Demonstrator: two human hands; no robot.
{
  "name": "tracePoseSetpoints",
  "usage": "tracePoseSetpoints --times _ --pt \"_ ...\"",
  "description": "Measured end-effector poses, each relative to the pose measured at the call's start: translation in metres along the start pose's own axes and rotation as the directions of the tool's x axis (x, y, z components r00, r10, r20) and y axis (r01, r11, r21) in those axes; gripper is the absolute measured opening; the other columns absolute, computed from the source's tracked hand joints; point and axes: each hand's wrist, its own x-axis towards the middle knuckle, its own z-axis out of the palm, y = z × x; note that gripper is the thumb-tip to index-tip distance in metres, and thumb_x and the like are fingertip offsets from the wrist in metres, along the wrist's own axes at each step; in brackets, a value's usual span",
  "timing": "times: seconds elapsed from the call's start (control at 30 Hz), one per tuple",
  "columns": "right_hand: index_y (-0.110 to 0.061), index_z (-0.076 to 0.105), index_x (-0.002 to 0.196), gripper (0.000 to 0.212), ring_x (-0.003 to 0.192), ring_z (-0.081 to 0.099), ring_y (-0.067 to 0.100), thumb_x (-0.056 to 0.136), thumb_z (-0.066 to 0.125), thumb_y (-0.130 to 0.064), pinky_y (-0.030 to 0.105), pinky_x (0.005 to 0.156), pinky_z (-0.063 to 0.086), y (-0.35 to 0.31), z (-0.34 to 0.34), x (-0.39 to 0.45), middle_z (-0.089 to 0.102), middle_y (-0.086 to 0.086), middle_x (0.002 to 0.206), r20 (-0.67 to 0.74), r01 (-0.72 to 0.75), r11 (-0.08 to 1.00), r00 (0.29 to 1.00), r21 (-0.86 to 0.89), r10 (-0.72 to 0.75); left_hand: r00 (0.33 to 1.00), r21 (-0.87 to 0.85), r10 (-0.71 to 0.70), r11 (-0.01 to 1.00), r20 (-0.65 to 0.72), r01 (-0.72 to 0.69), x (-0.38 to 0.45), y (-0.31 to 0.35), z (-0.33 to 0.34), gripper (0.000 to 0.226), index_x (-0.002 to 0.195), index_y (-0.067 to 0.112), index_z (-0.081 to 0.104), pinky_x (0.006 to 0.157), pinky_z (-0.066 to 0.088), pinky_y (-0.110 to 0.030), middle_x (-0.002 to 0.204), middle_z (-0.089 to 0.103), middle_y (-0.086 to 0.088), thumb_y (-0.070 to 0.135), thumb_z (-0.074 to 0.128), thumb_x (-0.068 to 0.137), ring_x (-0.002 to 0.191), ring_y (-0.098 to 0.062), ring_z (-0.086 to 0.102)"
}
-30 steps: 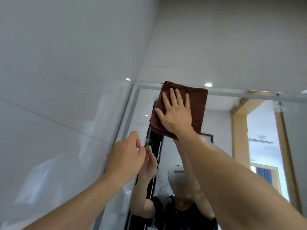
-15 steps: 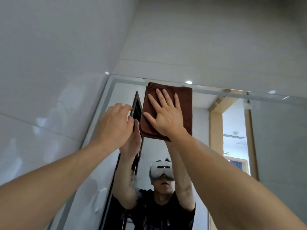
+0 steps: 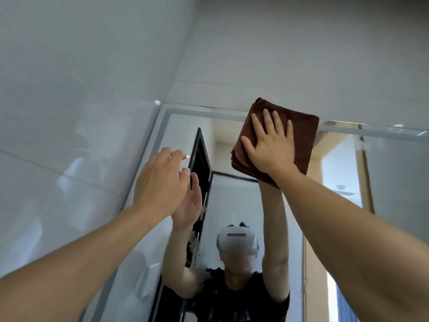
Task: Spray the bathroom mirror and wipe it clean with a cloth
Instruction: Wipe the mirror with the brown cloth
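- Since the frame half a second ago, the right hand (image 3: 270, 147) has carried the folded brown cloth (image 3: 299, 135) rightward along the top of the mirror (image 3: 234, 205); then it sat close to the black door edge reflected in the glass, now it lies clearly right of it. The cloth's upper corner now overlaps the mirror's frosted top border (image 3: 209, 113) and the wall tile above it.
- The right hand is spread flat, fingers straight and pointing up, palm pressing the cloth against the glass in the upper centre-right of the frame.
- The left hand (image 3: 162, 180) is in the centre-left of the frame, fingers loosely bent and holding nothing. Its fingertips sit close to the glass near the mirror's left border; I cannot tell whether they touch it.
- No spray bottle is in view.
- Judgement: the wiping step is under way, working the top strip of the mirror.
- The relation that matters: unwiped glass seems to stretch right of the cloth along the top border and down below it. The cloth's long edges are tilted, leaning slightly leftward towards the top.
- The right hand alone is on the cloth, so the next stroke looks likely to be its own, rightward or downward.
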Motion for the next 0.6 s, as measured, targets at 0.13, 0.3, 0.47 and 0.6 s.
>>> tracePoseSetpoints --times 0.13,0.3,0.47,0.6 --pt "-0.032 0.014 0.16 0.073 0.156 0.002 0.023 0.095 0.016 -0.066 0.055 0.124 0.0 -0.055 0.009 0.02 0.01 0.002 0.169 0.003 0.13 0.991 0.991 0.011 -0.13 1.0 -0.016 -0.008 1.0 -0.024 0.007 -0.004 -0.017 -0.007 0.025 0.122 0.018 0.057 0.093 0.048 -0.037 0.128 0.055 0.002 0.026 0.051 0.099 0.117 -0.021 0.052" --pt "-0.031 0.016 0.16 0.072 0.156 0.002 0.023 0.096 0.018 -0.065 0.055 0.124 0.0 -0.113 0.017 0.049 0.01 0.002 0.169 0.014 0.235 0.972 0.972 0.013 -0.235 0.997 0.006 -0.059 0.998 -0.055 0.06 0.0 -0.043 -0.016 0.021 0.114 0.016 0.056 0.087 0.048 -0.04 0.119 0.054 -0.002 0.026 0.049 0.098 0.109 -0.023 0.052" --pt "-0.032 0.016 0.159 0.072 0.156 0.002 0.023 0.096 0.017 -0.066 0.055 0.124 0.0 -0.17 0.026 0.067 0.01 0.002 0.169 0.012 0.32 0.947 0.947 0.015 -0.321 0.991 -0.054 -0.09 0.995 -0.095 0.085 -0.001 -0.067 -0.025 0.01 0.095 0.013 0.055 0.082 0.047 -0.041 0.102 0.054 -0.002 0.021 0.048 0.098 0.096 -0.024 0.052" --pt "-0.032 0.016 0.159 0.072 0.156 0.002 0.026 0.096 0.018 -0.065 0.057 0.123 -0.001 -0.219 0.035 0.062 0.009 0.004 0.169 0.001 0.322 0.946 0.947 0.028 -0.322 0.987 -0.065 -0.066 0.996 -0.146 0.057 -0.003 -0.079 -0.027 0.01 0.096 0.012 0.057 0.082 0.047 -0.039 0.103 0.056 -0.005 0.018 0.049 0.098 0.095 -0.024 0.055"
